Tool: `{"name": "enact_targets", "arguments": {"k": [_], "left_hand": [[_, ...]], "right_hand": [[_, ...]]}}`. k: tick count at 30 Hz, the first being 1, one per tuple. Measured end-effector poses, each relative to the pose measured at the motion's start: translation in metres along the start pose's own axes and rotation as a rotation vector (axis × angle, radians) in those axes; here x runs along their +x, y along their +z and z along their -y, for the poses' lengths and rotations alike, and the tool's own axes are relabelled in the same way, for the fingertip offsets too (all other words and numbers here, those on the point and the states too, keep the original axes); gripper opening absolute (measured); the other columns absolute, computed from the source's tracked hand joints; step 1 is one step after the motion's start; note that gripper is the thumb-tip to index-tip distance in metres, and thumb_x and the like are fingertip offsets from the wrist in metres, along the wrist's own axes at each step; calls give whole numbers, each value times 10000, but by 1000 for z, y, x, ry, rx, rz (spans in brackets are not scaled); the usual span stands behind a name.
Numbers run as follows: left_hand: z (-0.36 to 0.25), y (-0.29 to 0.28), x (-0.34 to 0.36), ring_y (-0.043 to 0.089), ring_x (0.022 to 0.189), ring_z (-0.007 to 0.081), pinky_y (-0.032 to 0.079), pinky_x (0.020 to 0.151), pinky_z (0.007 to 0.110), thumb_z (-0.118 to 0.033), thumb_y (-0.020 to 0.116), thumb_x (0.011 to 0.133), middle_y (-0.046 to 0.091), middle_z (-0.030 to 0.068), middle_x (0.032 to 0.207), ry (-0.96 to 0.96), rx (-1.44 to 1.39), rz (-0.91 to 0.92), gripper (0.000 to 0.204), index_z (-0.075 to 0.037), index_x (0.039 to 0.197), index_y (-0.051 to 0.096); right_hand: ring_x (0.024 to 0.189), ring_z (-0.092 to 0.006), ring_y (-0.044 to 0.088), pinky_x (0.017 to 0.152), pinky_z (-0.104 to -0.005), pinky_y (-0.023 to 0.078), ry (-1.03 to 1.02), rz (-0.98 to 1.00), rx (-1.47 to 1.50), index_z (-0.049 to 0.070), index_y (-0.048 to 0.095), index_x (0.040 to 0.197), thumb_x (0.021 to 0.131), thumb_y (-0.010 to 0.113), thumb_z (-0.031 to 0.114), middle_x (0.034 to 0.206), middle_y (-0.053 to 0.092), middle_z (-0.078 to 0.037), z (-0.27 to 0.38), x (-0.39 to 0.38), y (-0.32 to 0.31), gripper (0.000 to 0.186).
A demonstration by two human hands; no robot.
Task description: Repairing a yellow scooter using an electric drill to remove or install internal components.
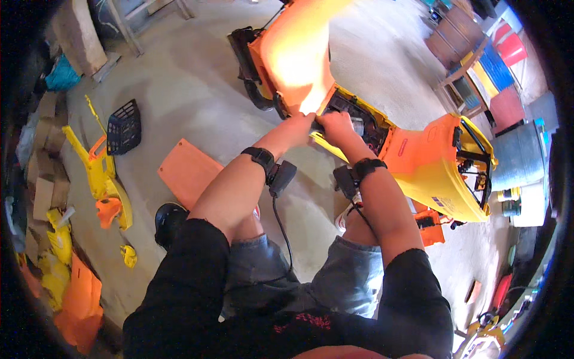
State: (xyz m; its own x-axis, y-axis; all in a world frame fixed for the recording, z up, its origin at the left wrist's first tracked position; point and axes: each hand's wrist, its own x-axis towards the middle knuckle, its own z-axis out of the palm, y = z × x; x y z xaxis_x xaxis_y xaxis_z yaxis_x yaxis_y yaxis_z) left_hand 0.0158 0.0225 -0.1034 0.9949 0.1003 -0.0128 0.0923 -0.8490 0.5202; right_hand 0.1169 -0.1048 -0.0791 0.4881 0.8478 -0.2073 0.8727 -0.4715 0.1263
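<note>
An orange and yellow scooter (412, 149) stands before me, its middle opened up to show dark inner parts and wiring (373, 128). Both hands meet at the near edge of this opening, beside the brightly lit orange body panel (299, 54). My right hand (338, 127) is closed, fingers curled in; whatever it grips is hidden. Close against it, my left hand (301, 127) is blurred and washed out by glare, so its fingers cannot be read. A black strap with a small box hangs at each wrist.
A flat orange panel (188, 172) lies on the floor to my left. Beyond it are a black plastic basket (124, 127) and yellow trim pieces (98, 173). More orange panels (79, 302) lie lower left. Metal tubs (519, 157) and a wooden stool (465, 90) stand at right.
</note>
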Motion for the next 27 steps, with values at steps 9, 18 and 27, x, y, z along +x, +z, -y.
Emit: {"name": "enact_targets", "arguments": {"k": [9, 18, 27], "left_hand": [[-22, -3, 37, 615, 901, 435, 504, 776, 496, -235, 697, 761, 580, 307, 1087, -146, 79, -243, 879, -38, 1419, 148], [-10, -17, 27, 661, 828, 282, 524, 750, 376, -205, 684, 755, 659, 217, 978, -112, -320, 314, 314, 24, 968, 659], [-25, -30, 27, 540, 1063, 393, 471, 875, 427, -77, 691, 708, 536, 237, 1129, -53, 34, -661, 501, -130, 1187, 554]], "right_hand": [[1127, -437, 498, 961, -569, 376, 832, -412, 922, -38, 382, 1304, 877, 549, 425, 1263, 456, -271, 4, 34, 13, 651], [598, -199, 644, 507, -307, 569, 443, 155, 1473, -30, 621, 891, 818, 663, 279, 784, 634, -120, -16, 7, -4, 320], [621, -295, 671, 599, -389, 547, 287, 76, 782, 41, 691, 823, 720, 695, 270, 736, 670, -166, -37, 11, 14, 251]]}}
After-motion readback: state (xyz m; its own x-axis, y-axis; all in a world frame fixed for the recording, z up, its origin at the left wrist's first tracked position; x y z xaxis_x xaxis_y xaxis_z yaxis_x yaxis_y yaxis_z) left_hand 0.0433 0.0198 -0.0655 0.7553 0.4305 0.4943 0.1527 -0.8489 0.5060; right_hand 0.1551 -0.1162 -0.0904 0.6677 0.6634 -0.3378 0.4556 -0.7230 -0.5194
